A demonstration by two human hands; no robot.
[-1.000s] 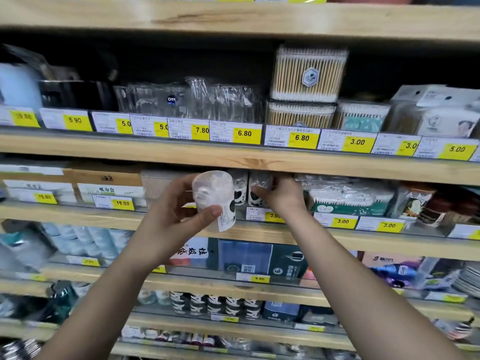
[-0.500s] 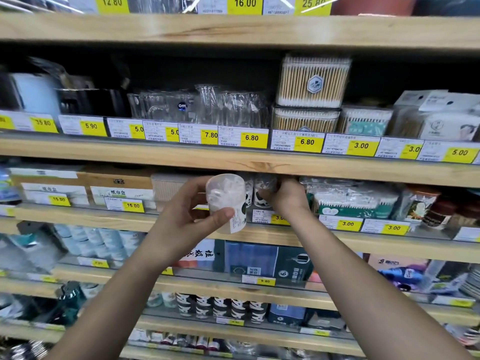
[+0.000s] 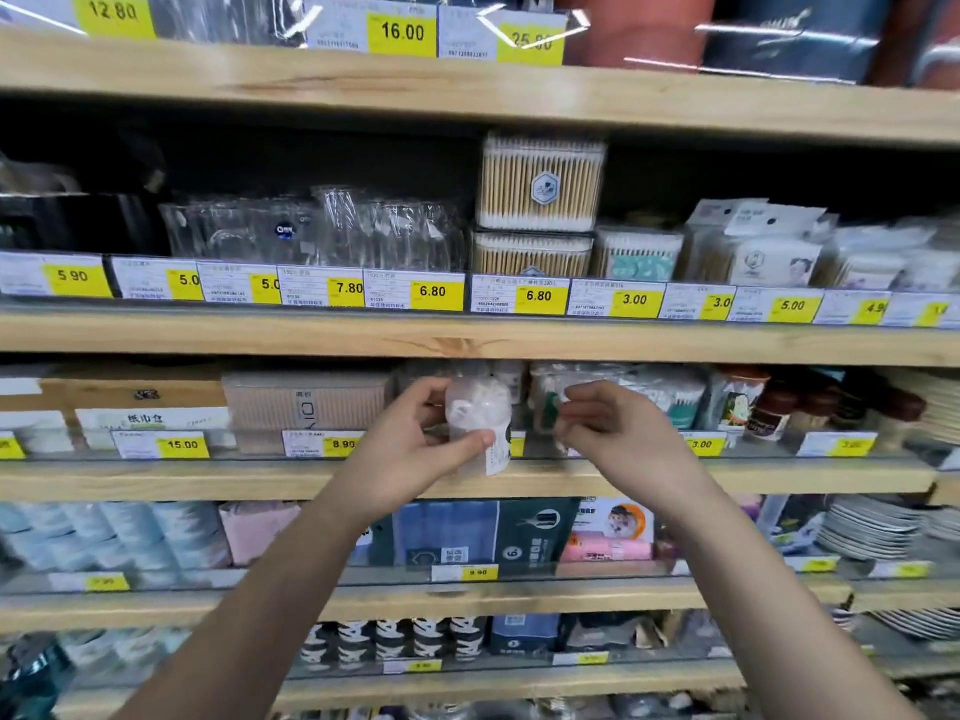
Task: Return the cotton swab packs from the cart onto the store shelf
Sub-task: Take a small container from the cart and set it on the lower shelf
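My left hand (image 3: 410, 449) grips a round clear cotton swab pack (image 3: 480, 415) with a black-and-white label, holding it in front of the middle wooden shelf (image 3: 208, 480). Another round pack (image 3: 511, 379) stands on that shelf just behind it. My right hand (image 3: 613, 433) hovers a little to the right of the held pack, in front of the shelf edge. Its fingers are loosely curled and I see nothing in them. The cart is out of view.
Bagged cotton swabs (image 3: 670, 394) lie right of the gap, a beige box (image 3: 306, 407) left of it. Stacked clear boxes of wooden swabs (image 3: 540, 184) sit one shelf up. Yellow price tags (image 3: 540, 296) line the shelf fronts. Stacked plates (image 3: 872, 527) sit lower right.
My right hand has let go of the pack standing on the shelf and drawn back toward me. My left hand still holds its pack, now a bit closer to the shelf.
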